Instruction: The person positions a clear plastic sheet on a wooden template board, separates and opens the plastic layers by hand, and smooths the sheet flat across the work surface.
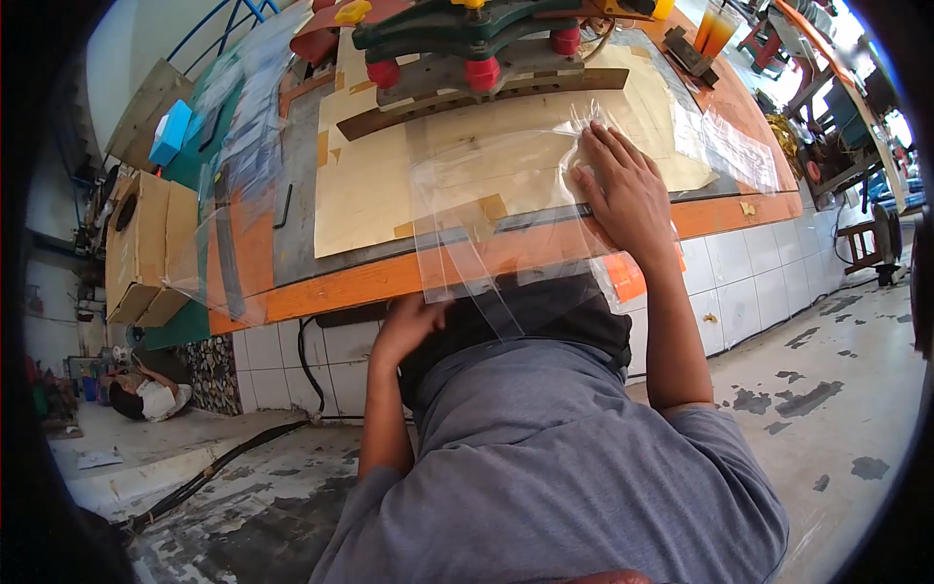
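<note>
A clear plastic sheet or bag (457,209) lies over the cream board (365,185) and hangs down past the table's front edge. My right hand (623,185) rests flat on its right side, fingers stretched toward the machine. Under the front edge, close to my lap, is my left hand (413,326); its fingers look loosely apart and slightly blurred, and I see nothing held in them. Just beyond the plastic stands a press with a green frame (428,39), red cylindrical mounts (482,74) and a curved metal bar (389,119) low over the board.
Stacked clear plastic (248,117) covers the table's left side, beside a cardboard box (146,243) and a blue box (171,131). More clear plastic (735,151) and a cup of orange drink (718,27) are at right. Another person (151,397) is low at far left.
</note>
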`<act>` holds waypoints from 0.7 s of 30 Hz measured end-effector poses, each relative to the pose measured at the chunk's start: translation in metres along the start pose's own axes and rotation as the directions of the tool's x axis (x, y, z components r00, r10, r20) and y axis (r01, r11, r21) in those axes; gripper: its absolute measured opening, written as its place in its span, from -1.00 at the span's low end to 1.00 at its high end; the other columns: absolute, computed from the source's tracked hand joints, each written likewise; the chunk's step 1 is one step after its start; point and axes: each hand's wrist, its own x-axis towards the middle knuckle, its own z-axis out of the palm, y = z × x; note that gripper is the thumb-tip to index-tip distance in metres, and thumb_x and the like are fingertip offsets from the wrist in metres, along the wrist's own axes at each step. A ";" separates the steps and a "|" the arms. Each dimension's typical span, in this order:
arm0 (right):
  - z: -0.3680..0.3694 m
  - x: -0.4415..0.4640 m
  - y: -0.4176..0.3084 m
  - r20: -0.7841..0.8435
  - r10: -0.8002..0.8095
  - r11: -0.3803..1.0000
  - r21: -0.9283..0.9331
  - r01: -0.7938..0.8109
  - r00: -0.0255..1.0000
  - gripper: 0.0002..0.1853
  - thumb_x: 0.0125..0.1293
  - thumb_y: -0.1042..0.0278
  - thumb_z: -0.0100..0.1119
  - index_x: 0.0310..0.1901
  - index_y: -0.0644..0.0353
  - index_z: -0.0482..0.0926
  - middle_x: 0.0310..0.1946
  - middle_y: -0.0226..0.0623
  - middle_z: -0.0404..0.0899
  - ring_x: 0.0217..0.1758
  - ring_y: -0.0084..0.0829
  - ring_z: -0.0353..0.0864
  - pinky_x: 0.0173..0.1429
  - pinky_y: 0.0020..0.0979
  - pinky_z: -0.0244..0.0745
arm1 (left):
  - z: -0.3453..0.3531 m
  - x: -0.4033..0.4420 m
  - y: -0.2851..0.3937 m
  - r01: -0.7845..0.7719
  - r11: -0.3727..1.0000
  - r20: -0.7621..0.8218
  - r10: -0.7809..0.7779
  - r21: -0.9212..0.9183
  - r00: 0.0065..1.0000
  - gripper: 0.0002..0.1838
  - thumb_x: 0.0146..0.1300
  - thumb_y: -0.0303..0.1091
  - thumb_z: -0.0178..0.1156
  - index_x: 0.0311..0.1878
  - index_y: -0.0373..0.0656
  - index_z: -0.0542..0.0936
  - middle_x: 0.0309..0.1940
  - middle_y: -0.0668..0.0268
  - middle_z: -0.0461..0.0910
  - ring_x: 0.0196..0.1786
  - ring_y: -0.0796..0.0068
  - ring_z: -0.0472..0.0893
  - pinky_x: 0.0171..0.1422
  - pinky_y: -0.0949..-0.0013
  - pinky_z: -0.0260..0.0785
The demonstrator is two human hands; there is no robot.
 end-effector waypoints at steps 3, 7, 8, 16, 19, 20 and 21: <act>0.000 0.000 0.000 0.002 -0.001 1.000 -0.001 0.001 1.000 -0.37 0.65 -0.12 0.05 0.50 0.18 0.53 0.57 -0.21 0.49 0.66 -0.18 0.39 0.65 -0.13 0.27 | 0.014 -0.041 0.042 -0.210 0.937 0.162 0.169 0.280 0.972 -0.59 0.55 -0.04 0.31 0.09 -0.25 0.74 -0.21 0.18 0.76 -0.13 0.37 0.76 0.04 0.36 0.56; 0.000 0.000 0.000 -0.004 -0.008 1.000 -0.005 0.008 1.000 -0.37 0.64 -0.11 0.06 0.50 0.18 0.53 0.57 -0.22 0.49 0.65 -0.18 0.40 0.65 -0.13 0.27 | -0.002 -0.077 0.105 -0.522 0.841 0.356 0.448 0.142 0.820 -0.62 0.50 -0.15 0.39 0.15 -0.27 0.75 -0.09 0.11 0.82 0.01 0.27 0.81 0.15 0.32 0.59; 0.000 0.000 0.001 -0.004 -0.006 1.000 -0.004 0.006 1.000 -0.37 0.64 -0.12 0.05 0.50 0.18 0.53 0.57 -0.22 0.49 0.65 -0.18 0.40 0.65 -0.12 0.27 | -0.010 -0.082 0.120 -0.523 0.840 0.352 0.451 0.141 0.820 -0.62 0.50 -0.15 0.39 0.15 -0.27 0.75 -0.09 0.11 0.82 0.01 0.27 0.81 0.15 0.32 0.59; -0.001 0.000 0.000 0.004 -0.002 1.000 0.004 0.002 1.000 -0.38 0.64 -0.12 0.06 0.49 0.16 0.54 0.57 -0.22 0.50 0.66 -0.17 0.40 0.64 -0.11 0.28 | -0.046 -0.012 0.155 -0.637 0.681 -0.364 0.732 0.362 0.576 -0.64 0.62 -0.27 0.23 0.27 -0.33 0.69 0.23 0.03 0.75 0.27 0.16 0.73 0.33 0.24 0.54; 0.000 0.002 0.001 0.004 -0.002 1.000 0.010 0.001 1.000 -0.38 0.64 -0.12 0.05 0.49 0.15 0.55 0.57 -0.22 0.50 0.66 -0.17 0.39 0.64 -0.11 0.28 | -0.045 0.027 0.136 -0.541 0.641 -0.312 0.754 0.545 0.579 -0.42 0.58 -0.12 0.26 0.51 -0.24 0.53 0.54 -0.02 0.51 0.61 0.02 0.47 0.58 0.05 0.36; 0.000 0.001 0.001 0.006 0.000 1.000 0.015 0.000 1.000 -0.38 0.64 -0.12 0.05 0.49 0.15 0.55 0.57 -0.22 0.50 0.66 -0.17 0.39 0.64 -0.11 0.29 | -0.042 0.031 0.132 -0.541 0.644 -0.311 0.751 0.540 0.583 -0.42 0.58 -0.12 0.26 0.51 -0.24 0.53 0.54 -0.02 0.51 0.61 0.02 0.47 0.58 0.05 0.36; -0.001 0.000 0.001 0.013 0.000 1.000 0.013 0.000 1.000 -0.38 0.64 -0.12 0.05 0.49 0.15 0.55 0.57 -0.22 0.50 0.66 -0.17 0.39 0.64 -0.11 0.29 | -0.038 0.032 0.129 -0.468 0.583 -0.279 0.774 0.664 0.569 -0.43 0.58 -0.13 0.26 0.51 -0.23 0.53 0.55 0.01 0.51 0.60 0.01 0.47 0.60 0.04 0.34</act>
